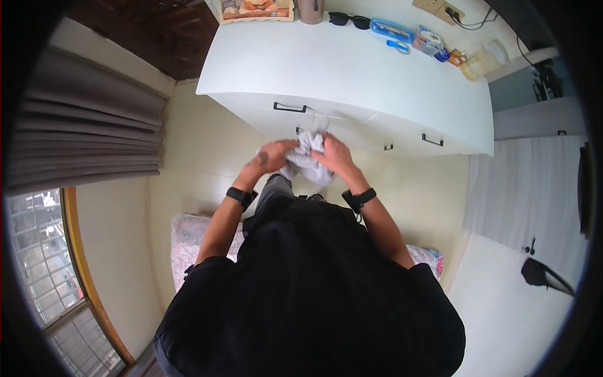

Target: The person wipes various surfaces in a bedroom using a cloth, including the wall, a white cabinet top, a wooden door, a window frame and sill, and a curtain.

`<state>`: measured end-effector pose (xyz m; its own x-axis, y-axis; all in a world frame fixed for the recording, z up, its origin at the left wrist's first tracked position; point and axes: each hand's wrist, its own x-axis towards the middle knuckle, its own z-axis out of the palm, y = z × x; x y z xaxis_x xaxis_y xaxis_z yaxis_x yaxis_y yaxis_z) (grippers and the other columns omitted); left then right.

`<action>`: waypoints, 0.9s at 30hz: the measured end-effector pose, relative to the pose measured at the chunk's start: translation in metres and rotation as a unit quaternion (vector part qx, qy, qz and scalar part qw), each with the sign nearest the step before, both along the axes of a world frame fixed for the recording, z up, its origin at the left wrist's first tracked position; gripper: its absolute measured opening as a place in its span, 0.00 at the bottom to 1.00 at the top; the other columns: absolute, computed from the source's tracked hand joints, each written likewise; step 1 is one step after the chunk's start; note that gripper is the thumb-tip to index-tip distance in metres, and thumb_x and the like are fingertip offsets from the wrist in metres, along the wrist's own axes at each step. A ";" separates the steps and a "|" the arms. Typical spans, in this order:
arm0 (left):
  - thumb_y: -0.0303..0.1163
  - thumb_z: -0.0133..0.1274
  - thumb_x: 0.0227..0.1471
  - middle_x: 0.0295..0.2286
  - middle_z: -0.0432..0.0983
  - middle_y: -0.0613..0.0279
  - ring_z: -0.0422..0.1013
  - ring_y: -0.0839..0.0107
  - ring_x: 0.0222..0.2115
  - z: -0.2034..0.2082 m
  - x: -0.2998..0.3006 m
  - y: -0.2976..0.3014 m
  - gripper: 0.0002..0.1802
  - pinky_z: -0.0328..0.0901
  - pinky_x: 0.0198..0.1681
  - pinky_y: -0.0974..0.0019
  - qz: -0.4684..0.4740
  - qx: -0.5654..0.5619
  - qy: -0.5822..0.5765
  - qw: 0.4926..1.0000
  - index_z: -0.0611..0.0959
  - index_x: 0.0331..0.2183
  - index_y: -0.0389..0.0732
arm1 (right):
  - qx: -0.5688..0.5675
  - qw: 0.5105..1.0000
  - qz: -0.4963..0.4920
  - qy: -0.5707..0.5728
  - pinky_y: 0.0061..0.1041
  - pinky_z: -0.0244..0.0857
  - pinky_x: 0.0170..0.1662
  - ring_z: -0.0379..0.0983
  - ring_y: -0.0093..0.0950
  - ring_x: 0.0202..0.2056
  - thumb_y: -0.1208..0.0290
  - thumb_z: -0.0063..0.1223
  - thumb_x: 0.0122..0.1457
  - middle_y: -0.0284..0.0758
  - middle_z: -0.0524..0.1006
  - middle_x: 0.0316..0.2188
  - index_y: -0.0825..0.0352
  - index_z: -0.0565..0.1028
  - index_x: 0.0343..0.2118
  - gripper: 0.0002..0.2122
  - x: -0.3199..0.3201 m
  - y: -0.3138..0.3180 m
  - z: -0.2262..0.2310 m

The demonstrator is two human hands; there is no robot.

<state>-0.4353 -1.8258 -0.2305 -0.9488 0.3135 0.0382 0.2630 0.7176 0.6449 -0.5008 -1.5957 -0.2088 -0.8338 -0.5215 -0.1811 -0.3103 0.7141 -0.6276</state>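
A crumpled pale grey-white cloth (309, 168) hangs between my two hands, in front of a white drawer cabinet (352, 69). My left hand (274, 156) is closed on the cloth's left side. Opposite it, my right hand (336, 154) grips the upper right part, where the fabric is bunched. A thin, paler end of the cloth rises toward the drawer fronts. Whether it is a garment or a plain cloth cannot be made out. Most of my fingertips are hidden in the folds.
Along the cabinet's back lie sunglasses (349, 21), a blue case (392, 29), blue-handled scissors (398, 46) and a clear jar (482, 61). Black drawer handles (289, 107) stick out toward me. A grey curtain (94, 125) hangs left; floral bedding (188, 245) is behind me.
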 end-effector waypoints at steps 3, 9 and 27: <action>0.19 0.50 0.42 0.47 0.75 0.60 0.68 0.59 0.51 0.046 -0.039 -0.007 0.28 0.59 0.57 0.54 0.023 -0.202 0.166 0.965 0.78 0.48 0.45 | -0.068 0.986 -0.041 0.145 0.41 0.70 0.46 0.73 0.45 0.45 0.61 0.59 0.51 0.47 0.74 0.45 0.71 0.70 0.49 0.25 -0.014 -0.012 0.000; 0.20 0.45 0.46 0.52 0.70 0.60 0.63 0.61 0.57 -0.033 -0.083 -0.038 0.26 0.54 0.61 0.54 0.051 -0.180 0.174 0.967 0.74 0.51 0.41 | -0.006 0.994 -0.029 0.110 0.44 0.68 0.50 0.68 0.53 0.49 0.69 0.61 0.50 0.50 0.67 0.53 0.65 0.56 0.62 0.36 -0.027 -0.076 -0.015; 0.20 0.50 0.42 0.45 0.70 0.59 0.63 0.59 0.52 -0.065 -0.101 -0.045 0.23 0.56 0.53 0.52 0.037 -0.124 0.133 0.983 0.73 0.45 0.38 | 0.121 0.962 -0.179 0.166 0.43 0.73 0.38 0.75 0.48 0.38 0.76 0.62 0.45 0.46 0.71 0.43 0.64 0.61 0.52 0.30 -0.030 -0.143 -0.056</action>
